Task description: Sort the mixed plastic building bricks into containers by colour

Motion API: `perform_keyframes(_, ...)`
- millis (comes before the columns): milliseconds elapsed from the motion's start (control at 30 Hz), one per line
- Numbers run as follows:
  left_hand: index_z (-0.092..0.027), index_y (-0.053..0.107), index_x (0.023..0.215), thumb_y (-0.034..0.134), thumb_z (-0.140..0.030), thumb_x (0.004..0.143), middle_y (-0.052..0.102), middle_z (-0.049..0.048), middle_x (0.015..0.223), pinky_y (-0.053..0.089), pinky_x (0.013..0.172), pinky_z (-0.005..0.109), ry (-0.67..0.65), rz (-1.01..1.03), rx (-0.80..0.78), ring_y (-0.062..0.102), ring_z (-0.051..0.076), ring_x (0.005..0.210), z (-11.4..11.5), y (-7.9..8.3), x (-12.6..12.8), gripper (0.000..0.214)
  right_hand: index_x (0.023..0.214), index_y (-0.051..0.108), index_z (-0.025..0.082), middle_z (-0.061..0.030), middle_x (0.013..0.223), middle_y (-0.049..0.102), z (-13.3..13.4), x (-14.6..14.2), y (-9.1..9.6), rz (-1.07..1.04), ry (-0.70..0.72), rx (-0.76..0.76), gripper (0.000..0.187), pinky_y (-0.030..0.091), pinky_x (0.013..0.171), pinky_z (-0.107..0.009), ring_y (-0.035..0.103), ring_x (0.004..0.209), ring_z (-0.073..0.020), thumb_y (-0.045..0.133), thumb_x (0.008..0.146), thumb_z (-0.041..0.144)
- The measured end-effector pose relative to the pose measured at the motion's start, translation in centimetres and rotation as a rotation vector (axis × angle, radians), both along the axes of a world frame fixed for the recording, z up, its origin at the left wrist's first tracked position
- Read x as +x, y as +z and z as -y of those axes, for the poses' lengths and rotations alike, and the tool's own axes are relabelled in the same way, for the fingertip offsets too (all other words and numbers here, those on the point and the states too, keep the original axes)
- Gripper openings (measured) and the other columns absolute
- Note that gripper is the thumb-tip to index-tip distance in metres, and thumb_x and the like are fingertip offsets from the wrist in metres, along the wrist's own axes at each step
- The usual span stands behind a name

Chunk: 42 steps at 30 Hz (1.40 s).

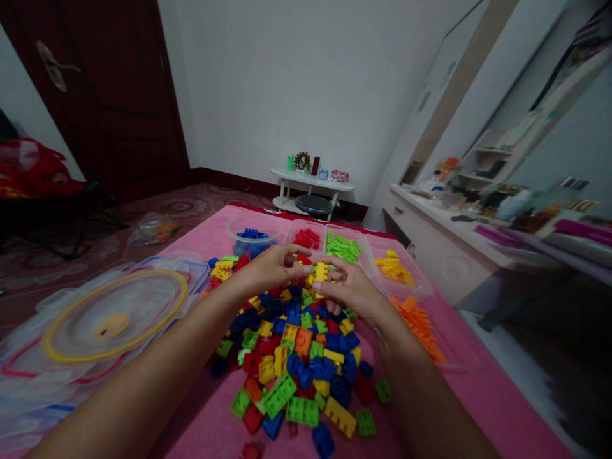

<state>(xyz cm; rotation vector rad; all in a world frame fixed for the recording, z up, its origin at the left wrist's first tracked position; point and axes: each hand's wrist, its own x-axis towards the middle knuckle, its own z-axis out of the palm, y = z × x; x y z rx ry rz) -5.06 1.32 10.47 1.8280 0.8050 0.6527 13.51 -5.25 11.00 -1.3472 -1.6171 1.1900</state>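
Observation:
My left hand [275,268] and my right hand [351,288] meet above a pile of mixed coloured bricks [296,357] on a pink cloth [478,395]. Both pinch a small yellow brick piece [319,272] held between their fingertips. Beyond the hands stand clear tubs sorted by colour: blue bricks [252,236], red bricks [306,238], green bricks [343,247], yellow bricks [394,268] and orange bricks [419,322].
Clear plastic lids [112,312], one with a yellow rim, lie stacked at the left. A white low shelf [313,185] stands by the far wall, a cluttered dresser [459,223] at the right, a dark door [105,83] at the back left.

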Motion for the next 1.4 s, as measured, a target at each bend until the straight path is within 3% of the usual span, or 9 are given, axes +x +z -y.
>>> perform_keyframes(233,-0.012,0.063,0.105,0.057,-0.035,0.08,0.06,0.0009,0.067,0.039,0.055,0.022,0.049,-0.113,0.164,0.053,0.011,0.059,-0.6,-0.9,0.0,0.034,0.115,0.06,0.011,-0.0026,0.069,0.063,-2.3,5.3,-1.8,0.652,-0.341,0.216,0.052,0.045,0.056,-0.028,0.059,0.059,-0.0172,0.067,0.067,0.03)
perform_keyframes(367,-0.011,0.064,0.101,0.057,-0.035,0.08,0.064,0.0025,0.072,0.041,0.056,0.023,0.039,-0.164,0.188,0.055,0.013,0.062,-0.4,-1.1,0.3,0.032,0.134,0.045,0.012,-0.0115,0.1,0.066,-2.6,5.8,-1.1,0.579,-0.638,0.461,0.068,0.048,0.067,-0.031,0.062,0.072,-0.0187,0.062,0.073,0.036)
perform_keyframes(467,-0.012,0.065,0.101,0.057,-0.036,0.08,0.067,0.0036,0.077,0.043,0.06,0.023,0.039,-0.212,0.236,0.059,0.014,0.067,-0.2,-1.4,0.7,0.032,0.125,0.055,0.013,-0.0126,0.106,0.066,-2.5,5.2,-0.7,0.505,-0.574,0.516,0.058,0.049,0.069,-0.031,0.063,0.073,-0.0175,0.062,0.073,0.035)
perform_keyframes(600,-0.015,0.068,0.104,0.059,-0.033,0.079,0.07,0.0059,0.093,0.047,0.072,0.026,0.042,-0.294,0.344,0.063,0.017,0.081,0.1,-2.2,1.2,0.032,0.099,0.07,0.015,-0.0086,0.095,0.07,-2.5,3.8,-1.4,0.573,-0.387,0.435,0.03,0.049,0.07,-0.029,0.063,0.072,-0.0167,0.06,0.075,0.03)
perform_keyframes(767,-0.02,0.065,0.115,0.065,-0.032,0.077,0.066,0.0075,0.113,0.042,0.091,0.031,-0.076,-0.391,0.538,0.058,0.022,0.105,0.7,-3.1,1.4,0.04,0.103,0.069,0.017,-0.0067,0.101,0.07,-2.4,2.2,-2.9,0.686,-0.202,0.376,0.029,0.048,0.077,-0.027,0.064,0.082,-0.0163,0.06,0.076,0.022)
perform_keyframes(933,-0.019,0.072,0.094,0.063,-0.026,0.077,0.071,0.0061,0.094,0.042,0.085,0.026,-0.2,-0.433,0.573,0.061,0.018,0.09,0.9,-2.7,1.2,0.02,0.106,0.069,0.023,-0.0068,0.112,0.066,-1.9,2.5,-3.1,0.958,-0.28,0.318,0.032,0.043,0.089,-0.032,0.059,0.105,-0.0219,0.056,0.077,0.018)
perform_keyframes(1133,-0.017,0.071,0.071,0.057,-0.027,0.079,0.066,0.002,0.064,0.035,0.054,0.023,-0.134,-0.506,0.528,0.055,0.014,0.057,1.0,-2.0,1.1,0.019,0.115,0.065,0.032,-0.0058,0.111,0.067,-1.3,2.6,-2.9,1.114,-0.256,0.189,0.038,0.045,0.081,-0.033,0.061,0.104,-0.0254,0.059,0.077,0.028)
perform_keyframes(1267,-0.019,0.07,0.088,0.057,-0.025,0.079,0.067,0.0023,0.074,0.039,0.06,0.023,-0.017,-0.483,0.564,0.058,0.015,0.066,1.0,-2.6,1.7,0.017,0.111,0.066,0.03,-0.0068,0.109,0.067,-1.3,2.4,-3.1,1.119,-0.236,0.167,0.034,0.044,0.077,-0.032,0.061,0.101,-0.0255,0.059,0.078,0.031)
perform_keyframes(1400,-0.017,0.067,0.104,0.056,-0.028,0.083,0.066,0.0095,0.099,0.044,0.082,0.03,0.083,-0.438,0.705,0.058,0.022,0.095,0.8,-4.0,2.4,0.026,0.105,0.068,0.026,-0.0082,0.107,0.066,-1.3,2.6,-3.2,1.106,-0.224,0.162,0.029,0.044,0.076,-0.033,0.062,0.099,-0.0259,0.057,0.078,0.031)
